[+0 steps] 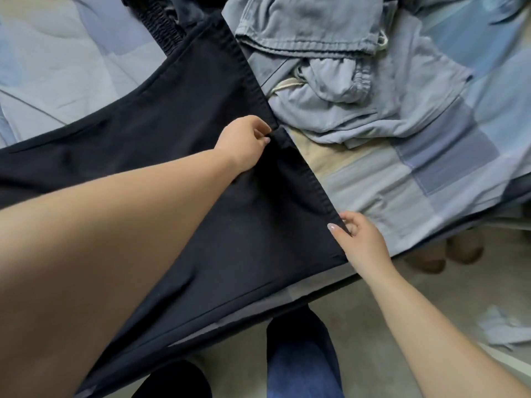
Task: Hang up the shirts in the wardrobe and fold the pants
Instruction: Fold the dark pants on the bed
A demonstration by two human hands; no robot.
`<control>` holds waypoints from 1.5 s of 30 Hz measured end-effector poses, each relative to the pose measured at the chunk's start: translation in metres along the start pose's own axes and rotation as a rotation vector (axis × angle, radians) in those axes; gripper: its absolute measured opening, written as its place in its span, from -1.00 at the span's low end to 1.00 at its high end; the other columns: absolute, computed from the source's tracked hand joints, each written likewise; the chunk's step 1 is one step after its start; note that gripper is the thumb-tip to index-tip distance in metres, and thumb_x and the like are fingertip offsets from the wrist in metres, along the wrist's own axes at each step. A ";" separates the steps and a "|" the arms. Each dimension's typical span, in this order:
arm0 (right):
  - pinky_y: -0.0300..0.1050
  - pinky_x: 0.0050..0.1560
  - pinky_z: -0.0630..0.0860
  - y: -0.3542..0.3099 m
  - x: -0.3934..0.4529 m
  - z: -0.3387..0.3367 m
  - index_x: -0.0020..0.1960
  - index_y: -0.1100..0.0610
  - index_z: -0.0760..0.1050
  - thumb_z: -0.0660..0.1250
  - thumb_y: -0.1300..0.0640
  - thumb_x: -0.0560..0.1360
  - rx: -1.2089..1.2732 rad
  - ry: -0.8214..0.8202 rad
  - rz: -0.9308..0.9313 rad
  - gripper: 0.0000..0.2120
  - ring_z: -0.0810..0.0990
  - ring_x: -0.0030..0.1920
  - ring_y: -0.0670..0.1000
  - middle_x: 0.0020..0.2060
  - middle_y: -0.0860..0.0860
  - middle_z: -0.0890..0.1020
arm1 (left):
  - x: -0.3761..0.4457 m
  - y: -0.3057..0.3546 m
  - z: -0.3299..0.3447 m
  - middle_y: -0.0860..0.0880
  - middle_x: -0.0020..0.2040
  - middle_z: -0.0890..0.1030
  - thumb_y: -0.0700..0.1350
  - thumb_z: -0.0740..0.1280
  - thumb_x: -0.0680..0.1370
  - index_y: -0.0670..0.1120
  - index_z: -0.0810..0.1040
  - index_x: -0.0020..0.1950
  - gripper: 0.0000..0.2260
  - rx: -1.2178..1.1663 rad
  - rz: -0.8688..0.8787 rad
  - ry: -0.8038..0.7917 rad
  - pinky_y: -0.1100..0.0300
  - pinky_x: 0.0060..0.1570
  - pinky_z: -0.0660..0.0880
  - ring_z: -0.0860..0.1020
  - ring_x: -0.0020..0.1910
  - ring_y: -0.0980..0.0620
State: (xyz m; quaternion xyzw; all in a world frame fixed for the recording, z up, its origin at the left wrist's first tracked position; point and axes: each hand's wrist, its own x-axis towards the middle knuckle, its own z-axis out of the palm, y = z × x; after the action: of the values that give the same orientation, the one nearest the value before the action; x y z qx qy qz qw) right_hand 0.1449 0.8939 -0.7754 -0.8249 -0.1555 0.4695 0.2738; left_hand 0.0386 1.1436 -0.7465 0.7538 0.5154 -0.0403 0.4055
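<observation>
On bed (431,179), left hand (244,145) and right hand (359,239) pinch black pants (172,133).

The left hand (247,142) pinches the hem of the black pants (178,133) spread on the bed (431,179). The right hand (359,239) pinches the hem's near corner; pale blue garments (330,81) lie beyond both grips

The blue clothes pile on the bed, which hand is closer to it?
Left. The left hand pinches the black pants hem right beside the blue pile. The right hand pinches the hem corner farther down, near the bed edge.
</observation>
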 end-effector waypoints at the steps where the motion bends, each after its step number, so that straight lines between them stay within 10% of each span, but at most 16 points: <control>1: -0.27 -0.14 0.46 0.004 0.003 0.001 0.17 -0.02 0.46 0.36 0.02 0.50 -0.060 -0.023 0.027 -0.75 0.55 -0.11 -0.22 -0.15 -0.21 0.57 | 0.000 -0.006 0.003 0.01 0.11 0.58 -0.13 0.31 0.56 -0.04 0.53 0.23 -0.76 -0.007 -0.035 -0.017 0.21 0.04 0.46 0.55 0.06 0.02; 9: -0.27 0.16 0.28 -0.015 -0.024 0.031 0.27 0.01 0.44 0.34 0.09 0.51 -0.225 0.082 -0.201 -0.67 0.37 0.20 -0.15 0.16 -0.12 0.39 | -0.059 -0.091 -0.019 0.04 0.08 0.64 -0.16 0.31 0.56 0.03 0.55 0.10 -0.84 -0.212 -0.277 -0.030 0.17 -0.06 0.53 0.58 -0.07 0.08; 27: -0.50 -0.05 0.37 -0.145 -0.209 0.344 0.12 -0.05 0.51 0.29 0.08 0.54 -0.175 -0.665 -0.224 -0.83 0.50 -0.04 -0.30 -0.04 -0.23 0.56 | -0.365 -0.331 -0.133 0.07 -0.02 0.67 -0.18 0.29 0.58 0.07 0.58 0.00 -0.85 -0.931 -0.803 0.397 0.22 -0.05 0.53 0.63 -0.01 0.13; 33: -0.10 0.20 0.49 -0.137 -0.300 0.436 -0.04 -0.18 0.48 0.28 0.09 0.55 -0.158 -0.806 -0.067 -0.85 0.58 0.10 -0.11 0.06 -0.10 0.62 | -0.441 -0.403 -0.170 0.05 0.00 0.65 -0.18 0.23 0.62 0.03 0.56 0.00 -0.85 -1.081 -0.919 0.542 0.24 -0.11 0.51 0.62 -0.01 0.13; 45: -0.21 -0.06 0.53 -0.096 -0.400 0.560 0.01 0.04 0.55 0.26 0.00 0.57 0.057 -0.628 0.562 -0.85 0.62 -0.02 -0.15 -0.06 -0.08 0.67 | -0.512 -0.497 -0.170 0.01 -0.25 0.49 -0.07 0.32 0.56 -0.07 0.51 -0.08 -0.91 -1.209 -1.267 0.877 0.18 -0.09 0.52 0.46 -0.28 0.12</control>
State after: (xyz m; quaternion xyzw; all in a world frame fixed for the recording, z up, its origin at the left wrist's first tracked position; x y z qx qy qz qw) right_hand -0.5411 0.9367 -0.6717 -0.6444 0.0126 0.7584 0.0971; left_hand -0.6630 0.9429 -0.6708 -0.0493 0.8635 0.3040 0.3994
